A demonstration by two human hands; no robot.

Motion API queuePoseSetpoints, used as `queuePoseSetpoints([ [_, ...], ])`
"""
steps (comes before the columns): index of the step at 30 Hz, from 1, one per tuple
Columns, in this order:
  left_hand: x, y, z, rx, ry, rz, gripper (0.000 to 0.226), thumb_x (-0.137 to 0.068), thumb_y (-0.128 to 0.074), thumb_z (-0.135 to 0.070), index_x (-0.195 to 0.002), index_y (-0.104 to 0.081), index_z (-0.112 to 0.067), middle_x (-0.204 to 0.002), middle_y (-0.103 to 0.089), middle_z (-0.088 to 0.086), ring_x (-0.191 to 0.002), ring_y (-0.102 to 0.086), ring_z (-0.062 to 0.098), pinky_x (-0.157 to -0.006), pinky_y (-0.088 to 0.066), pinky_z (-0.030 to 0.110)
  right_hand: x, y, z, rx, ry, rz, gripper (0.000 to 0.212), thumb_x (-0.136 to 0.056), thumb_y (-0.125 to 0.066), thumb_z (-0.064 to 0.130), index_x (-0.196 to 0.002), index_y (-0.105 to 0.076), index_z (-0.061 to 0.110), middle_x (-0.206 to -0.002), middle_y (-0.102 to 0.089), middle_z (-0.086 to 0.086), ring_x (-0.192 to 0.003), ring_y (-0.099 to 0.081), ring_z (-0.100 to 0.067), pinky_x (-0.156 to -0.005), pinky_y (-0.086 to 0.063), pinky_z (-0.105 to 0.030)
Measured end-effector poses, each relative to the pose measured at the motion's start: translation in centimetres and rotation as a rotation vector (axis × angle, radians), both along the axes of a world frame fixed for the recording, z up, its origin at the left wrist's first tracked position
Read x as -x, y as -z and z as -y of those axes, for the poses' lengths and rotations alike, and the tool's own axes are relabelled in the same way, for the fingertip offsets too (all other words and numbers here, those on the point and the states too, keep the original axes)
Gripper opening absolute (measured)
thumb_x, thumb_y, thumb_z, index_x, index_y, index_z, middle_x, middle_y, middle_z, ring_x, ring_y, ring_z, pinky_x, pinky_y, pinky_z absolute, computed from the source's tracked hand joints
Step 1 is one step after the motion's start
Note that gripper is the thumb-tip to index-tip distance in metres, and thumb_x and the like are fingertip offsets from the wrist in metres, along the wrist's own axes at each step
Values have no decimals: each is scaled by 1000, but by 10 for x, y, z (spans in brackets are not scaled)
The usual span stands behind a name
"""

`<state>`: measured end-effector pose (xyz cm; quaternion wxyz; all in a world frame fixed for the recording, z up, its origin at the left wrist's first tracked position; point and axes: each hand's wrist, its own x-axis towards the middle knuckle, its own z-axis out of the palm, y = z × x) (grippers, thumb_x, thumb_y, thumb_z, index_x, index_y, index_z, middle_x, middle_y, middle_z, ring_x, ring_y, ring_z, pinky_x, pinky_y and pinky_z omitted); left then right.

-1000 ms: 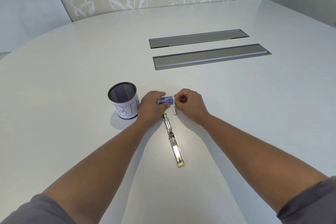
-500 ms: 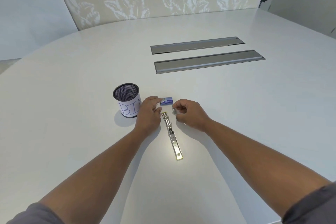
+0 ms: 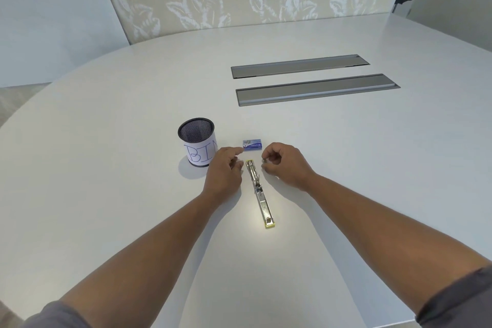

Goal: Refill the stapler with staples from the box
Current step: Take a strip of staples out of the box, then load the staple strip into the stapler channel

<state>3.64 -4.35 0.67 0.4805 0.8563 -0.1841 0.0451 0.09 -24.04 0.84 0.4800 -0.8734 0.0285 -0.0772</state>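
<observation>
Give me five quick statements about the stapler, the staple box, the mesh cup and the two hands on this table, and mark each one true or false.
1. The stapler lies opened out flat on the table. True.
2. The left hand grips the blue staple box. False: the box lies on the table, and only an extended fingertip reaches toward its left end.
3. The right hand pinches a small strip of staples beside the stapler's far end. True.
4. The mesh cup labelled BIN stands to the right of the stapler. False: it stands to the left, beyond the left hand.
5. The staple box rests on top of the stapler. False: it lies on the table just beyond the stapler's far end.
</observation>
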Motion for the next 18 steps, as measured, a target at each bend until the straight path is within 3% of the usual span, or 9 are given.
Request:
queuePoseSetpoints([
  [3,-1,-2,0,36,-17,-65,28,-95,-64,-4,-121,-69,-12,-106,-67,0,-89,-63,4,-74,-42,-1,3,-1,-6,-101,44,7,15,-78,-75,12,-86,-68,22,-72,-62,13,-65,-53,-5,-67,-47,-24],
  [6,-6,-7,0,124,10,-169,20,-95,-67,-9,-115,-73,-11,-97,-75,3,-85,-68,9,-75,-48,8,6,-7,-12,-246,54,-30,14,-80,-71,12,-87,-66,23,-75,-71,-12,-62,-57,-17,-59,-47,-33],
  [8,-9,-11,0,168,24,-229,14,-94,-70,-13,-107,-75,-12,-91,-77,4,-78,-67,7,-75,-51,17,7,-11,-14,-293,41,-43,17,-81,-69,9,-89,-65,23,-75,-71,-22,-57,-56,-20,-55,-42,-31],
  [13,-11,-21,7,261,89,-361,11,-91,-75,-14,-101,-78,-10,-88,-77,13,-68,-59,14,-69,-50,30,10,-21,-21,-320,-11,7,18,-83,-69,4,-94,-65,18,-79,-70,-22,-63,-60,-23,-55,-44,-31],
  [18,-6,-33,9,383,166,-433,11,-89,-75,-5,-101,-76,-7,-91,-76,20,-74,-63,17,-74,-52,26,13,-26,-28,-333,-25,38,23,-84,-69,4,-99,-65,21,-77,-76,-12,-60,-63,-15,-54,-45,-25],
])
